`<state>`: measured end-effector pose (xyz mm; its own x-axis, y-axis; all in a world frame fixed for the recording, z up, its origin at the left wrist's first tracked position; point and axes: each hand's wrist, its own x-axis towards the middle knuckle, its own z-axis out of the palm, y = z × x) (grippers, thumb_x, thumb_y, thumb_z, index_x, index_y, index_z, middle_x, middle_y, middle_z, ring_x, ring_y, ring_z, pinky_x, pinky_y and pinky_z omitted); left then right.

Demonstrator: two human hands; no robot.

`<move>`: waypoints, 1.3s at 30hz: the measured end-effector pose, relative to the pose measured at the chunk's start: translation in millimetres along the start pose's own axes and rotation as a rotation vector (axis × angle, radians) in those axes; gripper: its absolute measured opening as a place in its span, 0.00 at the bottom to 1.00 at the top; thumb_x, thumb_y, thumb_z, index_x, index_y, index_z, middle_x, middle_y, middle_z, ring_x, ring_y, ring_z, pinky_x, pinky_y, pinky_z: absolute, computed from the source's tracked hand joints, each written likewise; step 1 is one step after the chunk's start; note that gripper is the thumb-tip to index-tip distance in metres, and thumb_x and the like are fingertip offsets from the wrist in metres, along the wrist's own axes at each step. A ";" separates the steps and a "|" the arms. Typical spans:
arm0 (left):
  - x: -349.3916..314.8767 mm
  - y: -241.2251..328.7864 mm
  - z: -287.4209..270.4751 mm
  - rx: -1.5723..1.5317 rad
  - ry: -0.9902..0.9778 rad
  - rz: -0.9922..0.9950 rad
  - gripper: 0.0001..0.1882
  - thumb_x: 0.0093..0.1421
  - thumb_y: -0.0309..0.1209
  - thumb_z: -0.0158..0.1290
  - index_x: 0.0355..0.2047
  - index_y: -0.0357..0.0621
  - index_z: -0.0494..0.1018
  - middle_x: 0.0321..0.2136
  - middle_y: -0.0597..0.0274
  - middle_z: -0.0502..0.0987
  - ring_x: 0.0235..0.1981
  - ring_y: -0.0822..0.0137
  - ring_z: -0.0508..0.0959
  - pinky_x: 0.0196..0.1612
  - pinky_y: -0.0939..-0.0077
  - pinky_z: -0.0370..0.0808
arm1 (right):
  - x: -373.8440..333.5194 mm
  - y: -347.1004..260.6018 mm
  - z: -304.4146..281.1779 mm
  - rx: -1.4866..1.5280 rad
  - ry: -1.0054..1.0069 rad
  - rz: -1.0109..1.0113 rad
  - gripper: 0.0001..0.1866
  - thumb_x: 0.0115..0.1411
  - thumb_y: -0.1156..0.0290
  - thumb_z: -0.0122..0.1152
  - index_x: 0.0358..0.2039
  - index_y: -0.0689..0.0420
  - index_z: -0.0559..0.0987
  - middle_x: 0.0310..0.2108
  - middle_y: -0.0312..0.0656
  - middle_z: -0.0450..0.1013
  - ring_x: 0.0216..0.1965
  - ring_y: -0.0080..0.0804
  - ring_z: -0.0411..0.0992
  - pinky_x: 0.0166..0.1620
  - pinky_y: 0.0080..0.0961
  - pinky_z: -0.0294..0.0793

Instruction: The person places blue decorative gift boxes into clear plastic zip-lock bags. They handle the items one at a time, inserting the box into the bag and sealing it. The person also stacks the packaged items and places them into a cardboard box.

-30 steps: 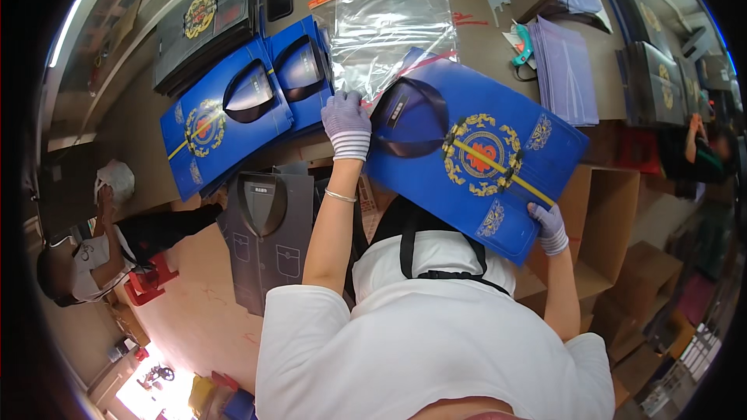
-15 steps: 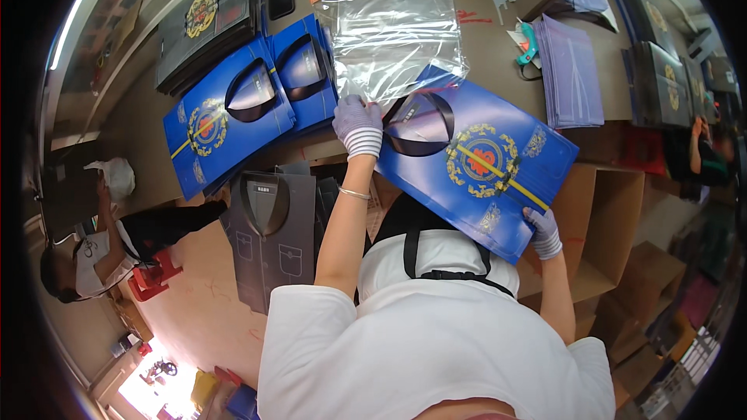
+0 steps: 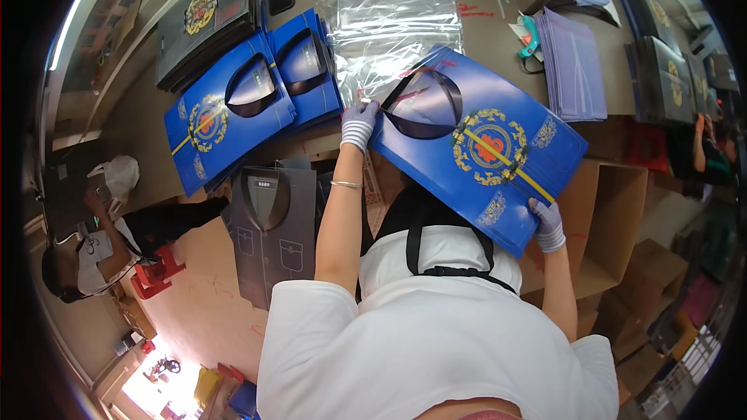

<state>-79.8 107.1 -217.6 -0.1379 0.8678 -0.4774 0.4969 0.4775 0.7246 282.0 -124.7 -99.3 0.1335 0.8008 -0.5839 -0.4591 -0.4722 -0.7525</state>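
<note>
Holding blue bag (image 3: 484, 152) flat and slanted between both hands, just in front of tabletop (image 3: 482, 43), with one top corner overlapping clear plastic bags (image 3: 397, 12). Pinching base end with right hand (image 3: 548, 225), thumb on printed face, rest of fingers tucked behind. Touching handle end near its lower corner with left hand (image 3: 359, 124), fingers bunched by the edge; cannot tell if pinching blue bag, plastic, or both.

Looks light and thin, probably coated card. Should feel stiff along the panel but bow if pushed from both ends. Likely to crease or dent at corners, so go easy. Glossy face, so probably slippery. Best held by the two short ends; avoid dangling by ribbon handle (image 3: 416, 131), too free to swing.

Clear plastic: lying flat, likely soft, slick and clingy; better taken by the orange-edged end.

Containers: blue bag pressed flat, contents not visible. Left on tabletop, more blue bags (image 3: 241, 126) stacked flat, beside black bags (image 3: 222, 39). Below, grey bag (image 3: 268, 264) roughly upright, inside hidden. Right, open cardboard box (image 3: 618, 214), inner walls showing.
</note>
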 end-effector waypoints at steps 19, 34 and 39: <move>-21.9 35.0 -13.9 0.126 0.024 0.194 0.27 0.49 0.44 0.55 0.42 0.34 0.69 0.37 0.43 0.74 0.39 0.51 0.75 0.44 0.67 0.71 | -6.3 0.7 -0.7 0.023 0.101 -0.105 0.23 0.50 0.69 0.61 0.46 0.63 0.70 0.36 0.39 0.72 0.36 0.26 0.71 0.41 0.22 0.72; -24.5 85.8 13.2 0.596 0.389 0.801 0.12 0.46 0.27 0.51 0.33 0.51 0.75 0.28 0.56 0.72 0.33 0.54 0.71 0.37 0.60 0.67 | 7.9 -6.1 -4.4 -0.153 0.063 -0.103 0.18 0.50 0.67 0.60 0.41 0.61 0.73 0.27 0.29 0.68 0.29 0.17 0.64 0.34 0.15 0.64; -14.7 80.4 -7.9 0.751 0.366 0.891 0.12 0.47 0.26 0.51 0.34 0.50 0.75 0.24 0.56 0.72 0.30 0.55 0.72 0.33 0.62 0.69 | 55.3 -0.9 -4.5 -0.176 -0.006 0.018 0.11 0.50 0.69 0.58 0.34 0.58 0.74 0.25 0.28 0.68 0.27 0.16 0.64 0.33 0.15 0.63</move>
<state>-44.6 133.8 -148.4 0.3309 0.8961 0.2957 0.8954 -0.3971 0.2014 293.8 -81.7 -132.3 0.1208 0.7937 -0.5962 -0.3009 -0.5431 -0.7839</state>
